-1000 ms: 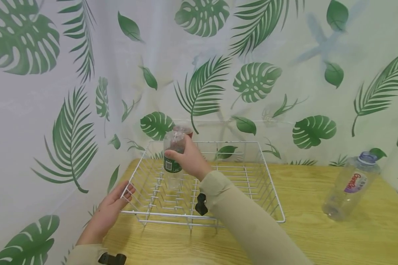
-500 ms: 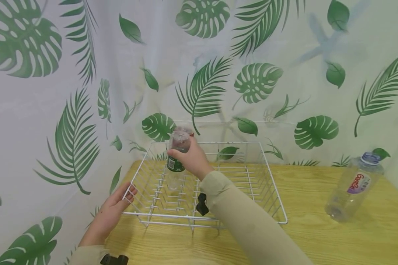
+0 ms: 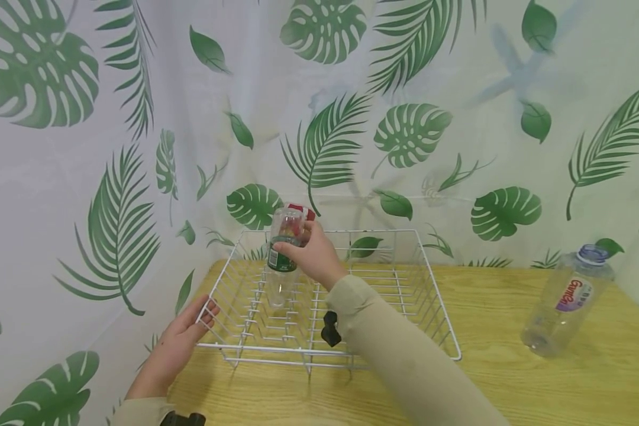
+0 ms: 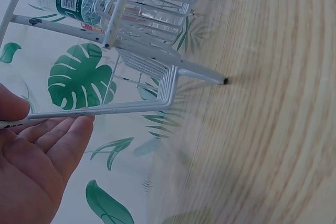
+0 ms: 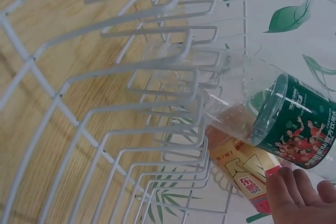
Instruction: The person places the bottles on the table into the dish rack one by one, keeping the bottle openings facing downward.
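- White wire rack (image 5: pixel 58 98): set on the wood-grained table (image 3: pixel 564 390), beneath the right grip (image 3: pixel 316 254) and to the right of the left grip (image 3: pixel 174 344); raised wire loops are seen in its floor, below the right grip.
- Right grip: closed about the green-labelled bottle (image 3: pixel 281 261), the thumb laid across the label and the fingers passed behind.
- Green-labelled bottle: clear-bodied and held upside down in the right grip, slightly tilted; the base is raised above the thumb and the neck is directed downward among the wire loops. Whether wire is touched by the neck cannot be told.
- Red-and-yellow-labelled bottle (image 5: pixel 244 170): placed beyond the right grip, just behind the green-labelled bottle and partly covered by fingertips in the right wrist view; contact cannot be told.
- Left grip: the rack's rim is pinched between thumb and fingers at the near left corner.
- Clear bottle with red lettering (image 3: pixel 568 300): stood on the table, neck upward, well to the right of the right grip.
- Leaf-printed sheet (image 3: pixel 458 136): hung beyond both grips and to the left of the left grip.
- Beige sleeve (image 3: pixel 399 349): worn behind the right grip, a black device (image 3: pixel 331 329) being attached near the cuff.
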`<action>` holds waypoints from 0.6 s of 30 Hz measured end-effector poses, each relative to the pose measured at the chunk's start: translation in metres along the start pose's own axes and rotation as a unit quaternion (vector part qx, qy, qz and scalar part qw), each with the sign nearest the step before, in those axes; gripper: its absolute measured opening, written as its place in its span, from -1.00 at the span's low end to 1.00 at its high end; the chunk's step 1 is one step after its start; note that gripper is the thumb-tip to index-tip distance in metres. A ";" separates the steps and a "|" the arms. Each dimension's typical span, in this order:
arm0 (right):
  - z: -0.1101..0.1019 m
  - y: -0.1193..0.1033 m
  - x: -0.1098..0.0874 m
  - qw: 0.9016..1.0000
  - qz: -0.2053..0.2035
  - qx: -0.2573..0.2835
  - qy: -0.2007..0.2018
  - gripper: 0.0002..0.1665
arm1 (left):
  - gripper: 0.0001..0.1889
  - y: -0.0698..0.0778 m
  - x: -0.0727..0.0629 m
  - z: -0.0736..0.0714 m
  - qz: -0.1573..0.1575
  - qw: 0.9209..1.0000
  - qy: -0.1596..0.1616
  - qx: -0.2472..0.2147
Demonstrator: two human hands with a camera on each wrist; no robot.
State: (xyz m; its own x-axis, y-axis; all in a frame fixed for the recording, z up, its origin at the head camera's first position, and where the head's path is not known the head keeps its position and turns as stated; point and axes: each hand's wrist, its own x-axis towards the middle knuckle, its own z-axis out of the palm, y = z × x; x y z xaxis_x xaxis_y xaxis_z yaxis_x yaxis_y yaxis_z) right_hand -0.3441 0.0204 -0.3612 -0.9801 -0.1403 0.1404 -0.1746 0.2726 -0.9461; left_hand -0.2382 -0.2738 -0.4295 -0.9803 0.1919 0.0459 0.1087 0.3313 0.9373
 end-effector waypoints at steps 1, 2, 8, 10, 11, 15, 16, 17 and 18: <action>-0.001 0.000 0.000 1.000 0.001 0.001 0.000 0.12 | -0.35 0.000 0.000 0.000 0.000 1.000 0.000 0.001; -0.002 0.000 -0.001 1.000 0.002 0.003 -0.001 0.12 | -0.34 0.000 0.000 0.000 -0.001 1.000 0.000 0.001; -0.011 -0.001 -0.003 1.000 -0.001 -0.021 0.006 0.14 | -0.33 0.001 -0.002 0.001 -0.002 1.000 -0.003 0.000; -0.015 -0.002 -0.004 0.999 -0.004 -0.032 0.006 0.15 | -0.33 0.001 -0.003 0.001 -0.001 1.000 -0.003 0.000; -0.017 -0.003 -0.004 0.999 -0.005 -0.037 0.006 0.16 | -0.33 0.001 -0.003 0.001 -0.001 1.000 -0.003 0.001; -0.024 -0.006 -0.007 0.999 -0.011 -0.035 0.001 0.16 | -0.35 0.001 -0.005 0.002 0.002 1.000 0.002 0.005; -0.026 -0.007 -0.008 0.999 -0.014 -0.031 0.000 0.17 | -0.35 0.001 -0.005 0.002 0.002 1.000 0.004 0.005; -0.029 -0.008 -0.009 0.999 -0.017 -0.029 0.000 0.17 | -0.35 0.001 -0.005 0.003 0.002 1.000 0.004 0.005; -0.032 -0.009 -0.010 0.999 -0.020 -0.027 -0.001 0.18 | -0.35 0.001 -0.006 0.003 0.001 1.000 0.006 0.005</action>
State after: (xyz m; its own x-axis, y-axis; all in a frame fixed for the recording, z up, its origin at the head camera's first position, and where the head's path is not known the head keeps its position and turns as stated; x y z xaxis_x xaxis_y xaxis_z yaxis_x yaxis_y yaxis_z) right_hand -0.3359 0.0494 -0.3448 -0.9719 -0.1543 0.1775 -0.2190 0.3183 -0.9224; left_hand -0.2322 -0.2719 -0.4296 -0.9819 0.1820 0.0517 0.1122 0.3399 0.9337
